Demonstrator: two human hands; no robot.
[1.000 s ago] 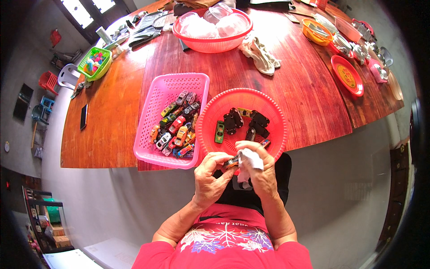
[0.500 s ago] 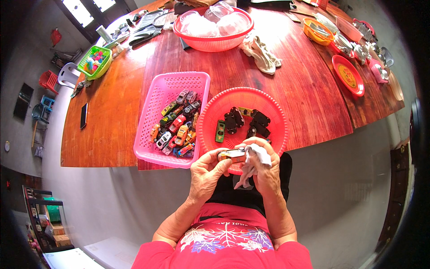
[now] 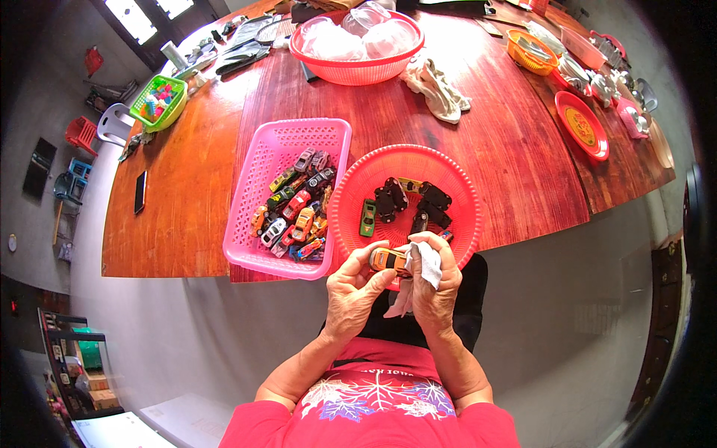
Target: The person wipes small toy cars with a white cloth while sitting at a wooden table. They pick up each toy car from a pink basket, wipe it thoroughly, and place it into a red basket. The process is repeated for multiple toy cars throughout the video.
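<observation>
An orange toy car (image 3: 387,259) is pinched in my left hand (image 3: 353,293), above the near rim of the round red basket (image 3: 346,196). A white cloth (image 3: 426,264) is gripped in my right hand (image 3: 439,295) and presses against the car's right end; one corner of it hangs down between my hands. Inside the round basket lie a green toy car (image 3: 367,217) and several others, mostly dark. To its left, the pink rectangular basket (image 3: 254,160) holds a heap of toy cars in many colours.
Farther back stand a red basket of clear plastic bags (image 3: 357,73) and a crumpled pale cloth (image 3: 437,89). A phone (image 3: 140,192) and a green basket of small colourful pieces (image 3: 179,104) are at the left. A red plate (image 3: 597,149) lies right. The table's near edge passes beneath both baskets.
The toy car has turned in my fingers, so its orange body shows where a silvery side did before. My hands and the cloth have shifted slightly.
</observation>
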